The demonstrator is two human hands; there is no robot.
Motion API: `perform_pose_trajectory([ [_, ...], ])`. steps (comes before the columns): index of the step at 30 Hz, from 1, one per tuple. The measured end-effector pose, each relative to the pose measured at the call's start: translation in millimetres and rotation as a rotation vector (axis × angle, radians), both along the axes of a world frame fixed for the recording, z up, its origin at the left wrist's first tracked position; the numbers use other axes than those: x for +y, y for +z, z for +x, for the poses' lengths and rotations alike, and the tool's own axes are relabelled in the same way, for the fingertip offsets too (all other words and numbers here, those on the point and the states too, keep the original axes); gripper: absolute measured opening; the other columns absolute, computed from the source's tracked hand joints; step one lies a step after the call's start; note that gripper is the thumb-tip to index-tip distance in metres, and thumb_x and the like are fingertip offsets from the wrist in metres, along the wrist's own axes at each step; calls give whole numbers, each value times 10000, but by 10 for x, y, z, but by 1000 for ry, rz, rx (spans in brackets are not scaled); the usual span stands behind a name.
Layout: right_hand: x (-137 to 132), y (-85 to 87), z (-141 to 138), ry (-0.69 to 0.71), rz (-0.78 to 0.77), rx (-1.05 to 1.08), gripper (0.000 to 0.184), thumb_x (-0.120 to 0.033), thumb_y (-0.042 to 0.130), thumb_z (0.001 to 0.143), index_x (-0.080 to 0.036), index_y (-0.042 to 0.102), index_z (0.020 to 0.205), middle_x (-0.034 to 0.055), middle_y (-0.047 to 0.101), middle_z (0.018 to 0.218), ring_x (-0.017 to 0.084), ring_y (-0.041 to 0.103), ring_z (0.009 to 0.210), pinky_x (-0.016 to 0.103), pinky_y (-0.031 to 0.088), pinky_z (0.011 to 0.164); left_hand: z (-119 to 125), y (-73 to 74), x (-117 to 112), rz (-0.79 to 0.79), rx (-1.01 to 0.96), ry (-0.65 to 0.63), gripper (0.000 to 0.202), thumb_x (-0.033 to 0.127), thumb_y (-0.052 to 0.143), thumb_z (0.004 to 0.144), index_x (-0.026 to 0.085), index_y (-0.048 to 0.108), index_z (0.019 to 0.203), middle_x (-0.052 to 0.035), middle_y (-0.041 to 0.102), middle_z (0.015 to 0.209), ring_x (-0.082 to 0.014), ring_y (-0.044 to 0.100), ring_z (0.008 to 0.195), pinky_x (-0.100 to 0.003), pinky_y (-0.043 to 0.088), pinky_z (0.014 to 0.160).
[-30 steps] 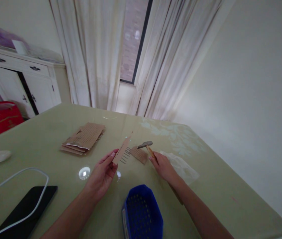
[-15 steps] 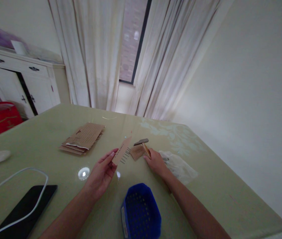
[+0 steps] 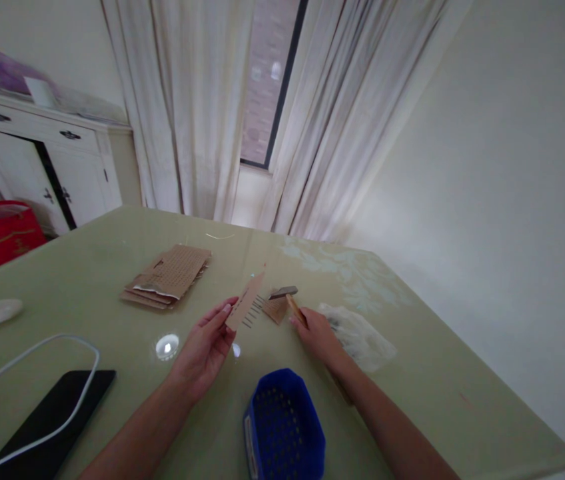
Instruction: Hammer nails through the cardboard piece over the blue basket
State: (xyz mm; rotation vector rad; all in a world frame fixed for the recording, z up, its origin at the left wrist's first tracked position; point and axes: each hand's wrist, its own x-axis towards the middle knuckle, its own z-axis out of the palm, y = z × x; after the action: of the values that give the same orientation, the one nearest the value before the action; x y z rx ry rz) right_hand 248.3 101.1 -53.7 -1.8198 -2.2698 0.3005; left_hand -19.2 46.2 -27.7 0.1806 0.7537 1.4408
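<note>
Left hand [image 3: 207, 343] pinches the cardboard strip [image 3: 243, 301] over the table [image 3: 437, 393], nails [image 3: 253, 312] already poking out (a whole row!); right hand [image 3: 315, 333] is wrapped round the hammer [image 3: 284, 292], just right. Can't tell what's left.

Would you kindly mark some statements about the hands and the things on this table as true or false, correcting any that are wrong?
1. The right hand holds a hammer. True.
2. The left hand holds a card with nails sticking out. True.
3. The cardboard stack lies right of the hammer. False: it lies to the left of the hammer.
4. The white cable crosses the black pad. True.
5. The blue basket stands behind the cardboard stack. False: it stands nearer the camera than both hands.
6. The plastic bag lies under the card. False: it lies by the right hand.
</note>
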Motion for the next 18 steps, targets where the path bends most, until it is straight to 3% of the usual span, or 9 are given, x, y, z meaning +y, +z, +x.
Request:
perform_pose_trajectory([
  [3,-33,44,62,42,-21,-33,180,-297,606,1054,-180,743,1053,140,796,1084,305,729,1045,360,497,935,-2,14,-4,-3,-6,9,292,-14,538,1045,76,815,1027,-121,835,946,-98,772,607,-124,659,563],
  [9,-69,96,0,58,-27,-97,288,-294,521,1109,-177,721,1280,154,749,1188,288,715,1122,362,499,993,8,19,-23,-9,-2,4,283,-24,548,1036,68,816,1021,-128,831,932,-116,785,632,-133,664,563],
  [13,-94,142,-23,22,-18,-139,293,-313,515,1109,-194,734,1264,162,695,1212,293,726,1035,372,531,900,10,9,-13,-9,2,4,290,-24,537,1041,71,810,1014,-126,832,936,-99,767,609,-120,648,539],
  [18,-122,138,-31,36,0,-129,194,-237,641,1040,-180,777,1166,146,727,1121,300,724,1047,364,540,893,14,-22,-14,-4,4,-11,297,-27,525,1051,71,805,1033,-118,836,942,-98,776,632,-117,650,560],
])
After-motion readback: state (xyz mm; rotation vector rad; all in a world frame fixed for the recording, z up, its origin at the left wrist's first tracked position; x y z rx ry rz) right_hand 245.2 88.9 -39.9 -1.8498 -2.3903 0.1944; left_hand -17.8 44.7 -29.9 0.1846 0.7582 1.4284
